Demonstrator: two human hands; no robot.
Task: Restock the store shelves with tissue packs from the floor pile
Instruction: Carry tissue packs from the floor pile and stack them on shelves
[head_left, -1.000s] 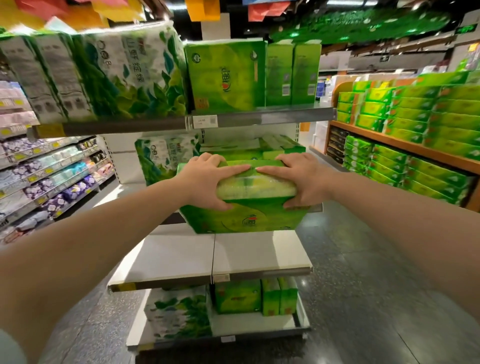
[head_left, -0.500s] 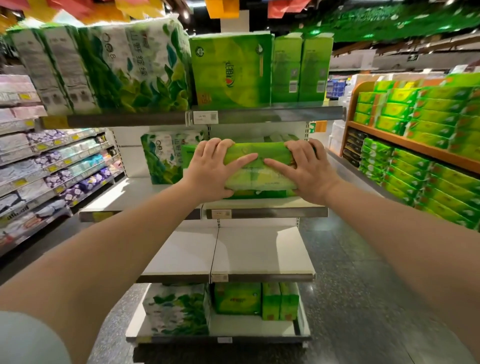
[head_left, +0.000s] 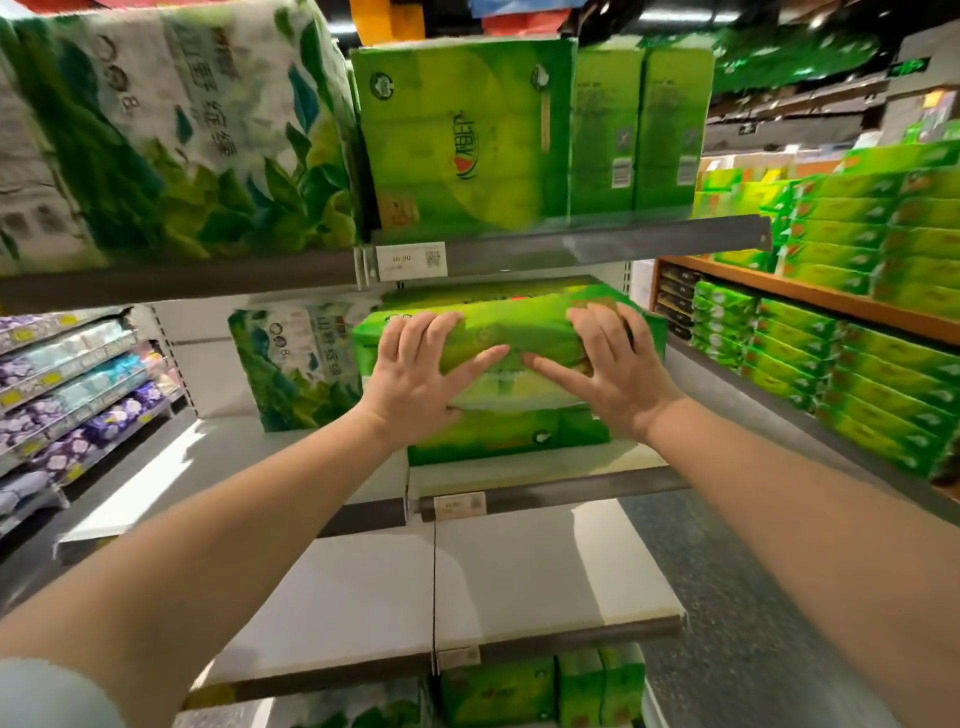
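My grip is two bare hands on one bright green plastic-wrapped tissue pack (head_left: 511, 332): my left hand (head_left: 421, 384) lies on its left half with fingers spread almost straight over the top edge and the thumb stretched toward the middle, and my right hand (head_left: 608, 374) mirrors it on the right half. Neither hand curls round the pack; both press flat against its near face. The pack lies on top of another green tissue pack (head_left: 498, 436), which rests on the white middle shelf board (head_left: 311, 452) of the grey metal store shelf unit, right of centre. To the left on that board, near but apart, stands a white and green leaf-printed bag of paper rolls (head_left: 296, 364), upright against the back panel. A white price tag (head_left: 460, 506) sits on the shelf's grey front rail, below the packs. On the shelf above stand a large leaf-printed bag of rolls (head_left: 171, 135) at left and upright green tissue packs (head_left: 462, 135) at right. The white board below (head_left: 545, 566) shows bare, and more green packs (head_left: 498, 691) sit on the lowest level. Far right, a wooden-edged rack (head_left: 852, 306) carries rows of green packs.
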